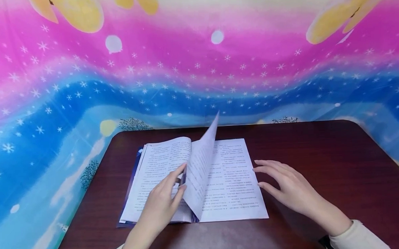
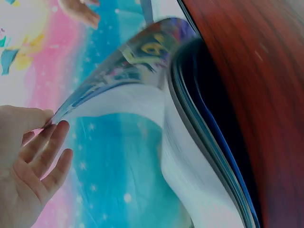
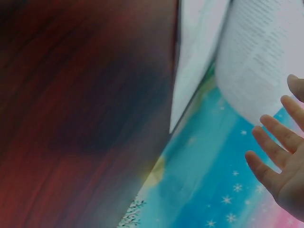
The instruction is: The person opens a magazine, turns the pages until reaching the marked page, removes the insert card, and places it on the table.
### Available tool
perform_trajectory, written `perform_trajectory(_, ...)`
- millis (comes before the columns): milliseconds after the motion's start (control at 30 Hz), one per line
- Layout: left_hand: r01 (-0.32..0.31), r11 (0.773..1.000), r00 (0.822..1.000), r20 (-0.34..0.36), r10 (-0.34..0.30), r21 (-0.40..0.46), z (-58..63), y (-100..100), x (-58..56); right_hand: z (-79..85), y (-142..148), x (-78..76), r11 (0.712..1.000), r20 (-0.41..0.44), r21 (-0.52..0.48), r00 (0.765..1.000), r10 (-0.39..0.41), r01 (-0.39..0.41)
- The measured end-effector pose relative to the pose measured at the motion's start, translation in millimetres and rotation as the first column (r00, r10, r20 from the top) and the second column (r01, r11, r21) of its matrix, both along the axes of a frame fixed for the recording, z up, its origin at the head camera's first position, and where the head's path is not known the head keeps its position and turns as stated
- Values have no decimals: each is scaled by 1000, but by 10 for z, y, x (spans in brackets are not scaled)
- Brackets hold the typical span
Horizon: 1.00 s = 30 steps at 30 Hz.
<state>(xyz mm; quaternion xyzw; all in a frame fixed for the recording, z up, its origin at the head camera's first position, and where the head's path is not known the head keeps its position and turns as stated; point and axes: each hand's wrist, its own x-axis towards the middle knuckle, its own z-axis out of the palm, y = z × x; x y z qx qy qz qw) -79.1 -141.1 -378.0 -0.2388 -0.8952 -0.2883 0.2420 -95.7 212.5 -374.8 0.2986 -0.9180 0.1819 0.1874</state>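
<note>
While my left hand point(image 1: 157, 198) pinches a raised page point(image 1: 203, 165) of the magazine point(image 1: 236, 179) lying at twelve o'clock, my right hand point(image 1: 289, 187), fingers spread, hovers just off its three-o'clock edge, and I reckon too hard a tug toward nine could tear the page.

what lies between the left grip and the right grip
Between the left grip and the right grip come the raised page and, right of it, the flat right page; the head view shows both.
</note>
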Motion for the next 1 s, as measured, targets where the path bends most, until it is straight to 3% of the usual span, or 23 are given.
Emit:
perform_trajectory(200,-139,990,982,133,136,10,5,-228,81,-74,81,-2,999,17,16,999,29,-29)
perform_trajectory(400,-217,976,964,161,214,0,-24,-442,132,-142,145,-6,998,46,48,998,35,-37)
perform_trajectory(533,-264,964,939,222,264,-32,-10,-573,162,-195,179,-9,997,65,57,996,55,-59)
perform_trajectory(700,-282,956,905,309,291,-74,20,-719,175,-251,212,-4,994,91,68,993,76,-82)
perform_trajectory(867,-288,949,890,329,315,-128,-14,-859,194,-302,219,-1,991,128,92,988,83,-96)
perform_trajectory(1000,-285,941,867,369,334,-181,-58,-949,202,-335,225,-3,988,139,122,987,80,-97)
